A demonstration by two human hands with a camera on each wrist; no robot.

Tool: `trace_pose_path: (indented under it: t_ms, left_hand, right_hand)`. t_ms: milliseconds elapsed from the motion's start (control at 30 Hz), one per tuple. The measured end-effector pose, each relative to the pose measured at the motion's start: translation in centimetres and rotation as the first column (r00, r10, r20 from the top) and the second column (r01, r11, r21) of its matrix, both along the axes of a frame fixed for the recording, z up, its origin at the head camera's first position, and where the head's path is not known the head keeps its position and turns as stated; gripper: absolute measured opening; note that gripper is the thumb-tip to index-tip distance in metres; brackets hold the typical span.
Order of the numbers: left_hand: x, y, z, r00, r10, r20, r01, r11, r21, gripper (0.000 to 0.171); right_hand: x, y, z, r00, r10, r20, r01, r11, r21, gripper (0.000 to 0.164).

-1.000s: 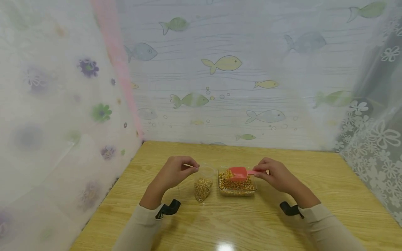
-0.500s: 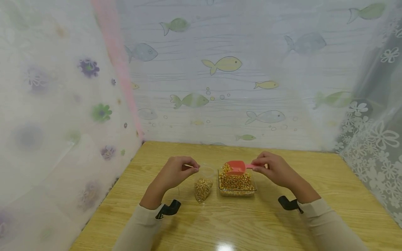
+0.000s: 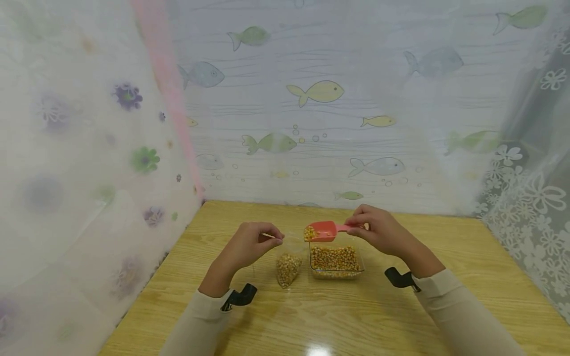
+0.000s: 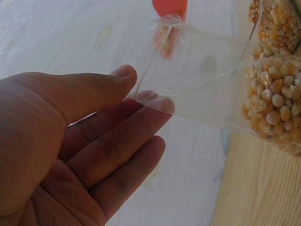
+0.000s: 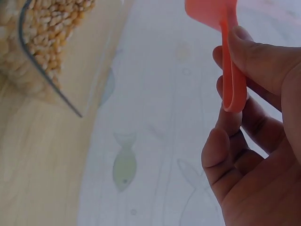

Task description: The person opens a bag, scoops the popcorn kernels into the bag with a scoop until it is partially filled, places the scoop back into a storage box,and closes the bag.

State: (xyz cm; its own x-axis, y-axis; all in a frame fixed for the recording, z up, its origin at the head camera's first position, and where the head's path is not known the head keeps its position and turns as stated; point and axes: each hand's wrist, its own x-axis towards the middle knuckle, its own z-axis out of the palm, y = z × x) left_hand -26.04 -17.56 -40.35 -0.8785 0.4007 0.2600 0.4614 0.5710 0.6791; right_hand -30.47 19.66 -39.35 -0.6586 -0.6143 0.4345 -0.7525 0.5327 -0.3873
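My left hand [image 3: 251, 245] pinches the rim of a clear plastic bag [image 4: 207, 70] between thumb and fingers. Corn kernels [image 4: 277, 103] fill the bag's lower part, which stands on the table in the head view. With thumb and fingers on its handle, my right hand [image 3: 378, 232] holds a red scoop [image 3: 326, 231]. Some kernels lie at the scoop's front end, close to the bag's mouth. Below the scoop stands a clear rectangular container [image 3: 337, 273] of corn kernels, just right of the bag. Through the bag's film, the scoop's tip shows in the left wrist view.
Both objects stand on a light wooden table [image 3: 338, 311]. A white curtain with fish prints [image 3: 320, 143] hangs behind it, and a flower-printed sheet [image 3: 98, 173] rises along the left. Black camera mounts sit on both wrists.
The right hand has raised the scoop from the container and carried it left and up towards the bag's mouth, kernels still in it. The left hand and bag have hardly moved.
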Motion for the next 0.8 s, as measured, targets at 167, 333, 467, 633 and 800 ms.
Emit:
trace_pose_path:
  t_ms: [167, 333, 467, 633, 800]
  left_hand:
    - [-0.1, -0.1, -0.1, 1.0, 0.006, -0.007, -0.006, 1.0, -0.008, 0.006]
    - [0.0, 0.0, 0.0, 1.0, 0.004, -0.01, -0.004, 1.0, -0.01, 0.006]
    - [0.1, 0.0, 0.1, 1.0, -0.001, -0.008, 0.001, 1.0, -0.014, 0.006]
    - [0.1, 0.1, 0.1, 1.0, 0.001, -0.002, -0.001, 1.0, -0.014, 0.006]
    - [0.1, 0.0, 0.1, 1.0, 0.009, -0.008, -0.01, 1.0, -0.023, 0.006]
  right_hand:
    - [-0.1, -1.1, 0.9, 1.0, 0.02, 0.008, -0.02, 1.0, 0.022, 0.012]
    - [-0.2, -1.9, 1.5, 1.0, 0.018, 0.009, -0.018, 0.998, 0.054, 0.012]
    - [-0.3, -2.5, 1.8, 1.0, 0.03, -0.003, -0.03, 0.996, 0.084, 0.013]
    - [-0.5, -3.3, 2.2, 0.998, 0.054, -0.02, -0.051, 0.992, 0.117, 0.012]
    - [-0.3, -3.9, 2.9, 0.996, 0.07, -0.049, -0.062, 0.987, 0.148, 0.012]
